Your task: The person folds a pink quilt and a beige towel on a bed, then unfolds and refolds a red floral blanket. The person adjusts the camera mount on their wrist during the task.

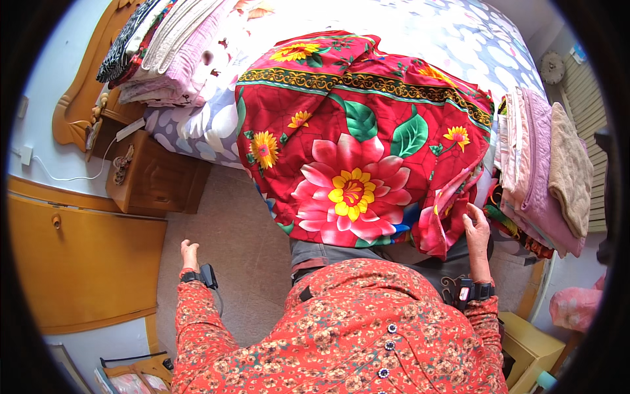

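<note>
A red floral cloth with green leaves, a large pink flower and a dark patterned band is spread over the near side of the bed. It hangs over the edge towards my legs, and its right corner is bunched in folds. My right hand is beside those folds with the fingers apart; whether the fingertips touch the fabric is unclear. Out to the left, over the floor, my left hand is held away from the cloth with nothing in it.
Folded bedding stands in a stack at the bed's upper left and another at its right edge. A wooden bedside cabinet carries a power strip. Left is a wooden cabinet; a yellowish box sits lower right.
</note>
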Available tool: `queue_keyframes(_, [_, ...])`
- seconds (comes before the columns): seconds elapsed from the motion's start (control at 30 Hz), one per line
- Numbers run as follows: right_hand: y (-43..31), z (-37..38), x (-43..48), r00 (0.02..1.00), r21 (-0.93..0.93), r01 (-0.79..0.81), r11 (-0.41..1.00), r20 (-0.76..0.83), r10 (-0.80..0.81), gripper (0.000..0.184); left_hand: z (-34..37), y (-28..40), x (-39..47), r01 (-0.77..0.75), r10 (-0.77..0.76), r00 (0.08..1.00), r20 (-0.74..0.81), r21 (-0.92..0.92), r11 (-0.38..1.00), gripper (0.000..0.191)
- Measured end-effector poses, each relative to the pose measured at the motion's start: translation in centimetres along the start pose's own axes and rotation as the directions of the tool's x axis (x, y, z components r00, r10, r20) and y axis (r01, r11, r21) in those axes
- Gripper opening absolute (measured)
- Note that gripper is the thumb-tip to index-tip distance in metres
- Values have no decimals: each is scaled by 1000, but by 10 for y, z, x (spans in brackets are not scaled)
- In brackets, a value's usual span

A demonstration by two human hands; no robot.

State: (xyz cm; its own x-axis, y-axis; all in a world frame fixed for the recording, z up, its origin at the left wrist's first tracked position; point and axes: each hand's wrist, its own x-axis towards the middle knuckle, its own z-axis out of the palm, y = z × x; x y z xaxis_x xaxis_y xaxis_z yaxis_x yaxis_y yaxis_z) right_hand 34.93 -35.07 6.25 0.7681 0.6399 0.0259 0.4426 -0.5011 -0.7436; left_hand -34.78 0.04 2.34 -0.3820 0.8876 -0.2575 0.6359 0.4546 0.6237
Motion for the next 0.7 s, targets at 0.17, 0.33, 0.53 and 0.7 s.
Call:
queue_keyframes(0.17, [-13,6,-13,953,66,-132,989,282,109,68,34,24,-29,135,-106,958,266,-93,987,32])
queue_keyframes(0.33, [-17,14,-38,876,-269,285,920,462,-136,64,132,69,-96,298,-139,533,834,-32,954,68])
queue_keyframes(0.53, [-2,9,-31,897,456,-389,801,387,214,29,226,113,-130,666,138,484,864,-465,583,55])
queue_keyframes(0.7, [-8,-47,-37,932,942,-279,185,219,289,34,230,132,-98,692,100,652,751,-644,327,15])
